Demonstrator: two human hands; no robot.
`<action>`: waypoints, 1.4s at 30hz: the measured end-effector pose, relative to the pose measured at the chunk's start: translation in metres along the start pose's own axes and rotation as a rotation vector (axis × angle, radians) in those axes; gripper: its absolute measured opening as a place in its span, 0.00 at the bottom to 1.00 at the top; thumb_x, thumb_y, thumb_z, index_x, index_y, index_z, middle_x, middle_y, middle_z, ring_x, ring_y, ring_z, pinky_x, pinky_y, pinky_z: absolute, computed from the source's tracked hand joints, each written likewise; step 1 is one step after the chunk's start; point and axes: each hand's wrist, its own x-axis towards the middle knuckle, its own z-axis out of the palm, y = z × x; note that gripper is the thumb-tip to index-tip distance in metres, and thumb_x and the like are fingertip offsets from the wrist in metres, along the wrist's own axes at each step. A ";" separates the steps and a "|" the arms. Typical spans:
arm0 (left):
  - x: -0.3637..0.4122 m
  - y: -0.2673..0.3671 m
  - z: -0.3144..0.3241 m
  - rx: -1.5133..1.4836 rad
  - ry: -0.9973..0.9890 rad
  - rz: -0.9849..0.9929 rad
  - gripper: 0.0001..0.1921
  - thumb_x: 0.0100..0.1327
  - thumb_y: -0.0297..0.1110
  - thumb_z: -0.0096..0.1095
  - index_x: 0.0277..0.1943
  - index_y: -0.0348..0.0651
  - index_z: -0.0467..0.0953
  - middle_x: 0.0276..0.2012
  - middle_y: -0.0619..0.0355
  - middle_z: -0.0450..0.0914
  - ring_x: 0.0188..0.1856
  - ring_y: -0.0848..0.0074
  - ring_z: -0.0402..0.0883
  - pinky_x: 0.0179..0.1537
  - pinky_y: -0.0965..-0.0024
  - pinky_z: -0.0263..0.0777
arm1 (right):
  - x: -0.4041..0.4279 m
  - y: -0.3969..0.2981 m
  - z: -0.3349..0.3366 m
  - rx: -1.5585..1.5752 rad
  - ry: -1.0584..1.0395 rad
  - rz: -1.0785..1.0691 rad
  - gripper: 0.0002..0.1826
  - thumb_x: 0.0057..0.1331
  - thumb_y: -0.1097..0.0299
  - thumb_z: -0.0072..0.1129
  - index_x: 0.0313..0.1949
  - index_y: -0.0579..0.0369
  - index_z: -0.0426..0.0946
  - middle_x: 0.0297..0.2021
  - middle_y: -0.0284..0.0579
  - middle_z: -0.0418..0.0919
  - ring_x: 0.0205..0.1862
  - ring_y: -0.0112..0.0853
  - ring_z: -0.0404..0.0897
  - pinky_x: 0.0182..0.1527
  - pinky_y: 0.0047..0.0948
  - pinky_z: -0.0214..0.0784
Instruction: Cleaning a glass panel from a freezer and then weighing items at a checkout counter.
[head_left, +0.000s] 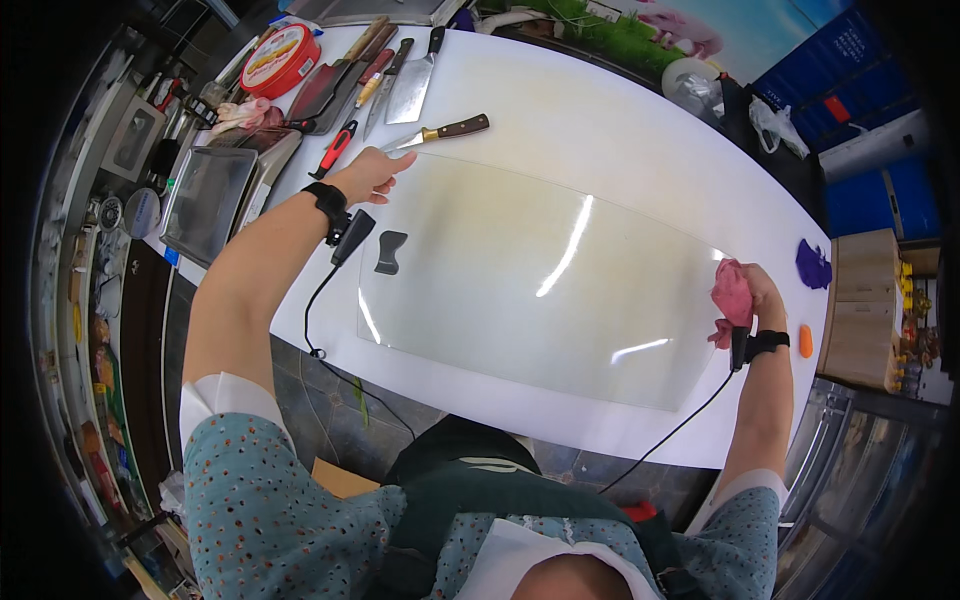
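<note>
A clear glass panel with slightly curved edges lies before me over the white table, bright light streaks reflecting in it. At its far left corner is my left hand, thumb stretched out and fingers curled; whether they grip the edge is unclear. My right hand holds a crumpled pink cloth against the panel's right edge. Near the left edge a small dark grey notched piece shows on or through the glass. Just beyond my left hand lies a brown-handled knife, its blade tip partly hidden.
A cleaver, several other knives and a red-handled tool lie at the far left, near a round red tin. A grey tray stands left. Right are a purple cloth and an orange object. Cables trail from both wrists.
</note>
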 end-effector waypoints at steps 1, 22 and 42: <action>0.009 -0.010 -0.001 -0.003 0.011 -0.011 0.27 0.59 0.61 0.66 0.30 0.40 0.74 0.23 0.62 0.73 0.24 0.78 0.73 0.28 0.67 0.78 | -0.005 -0.005 0.018 -0.008 -0.014 -0.002 0.08 0.63 0.70 0.49 0.37 0.59 0.76 0.32 0.46 0.78 0.28 0.36 0.76 0.34 0.42 0.75; 0.036 -0.055 0.023 0.057 0.160 0.126 0.27 0.59 0.46 0.70 0.48 0.28 0.75 0.38 0.48 0.79 0.40 0.65 0.79 0.42 0.63 0.75 | 0.044 0.064 0.060 0.190 0.592 -0.628 0.11 0.63 0.77 0.56 0.43 0.71 0.78 0.34 0.43 0.82 0.33 0.30 0.80 0.38 0.28 0.74; -0.074 -0.149 0.084 0.216 0.249 0.539 0.54 0.45 0.20 0.77 0.74 0.47 0.52 0.61 0.47 0.59 0.55 0.60 0.70 0.56 0.65 0.69 | -0.039 -0.005 0.475 -0.513 -0.020 -1.581 0.28 0.56 0.67 0.62 0.57 0.58 0.73 0.63 0.52 0.68 0.68 0.44 0.63 0.68 0.46 0.55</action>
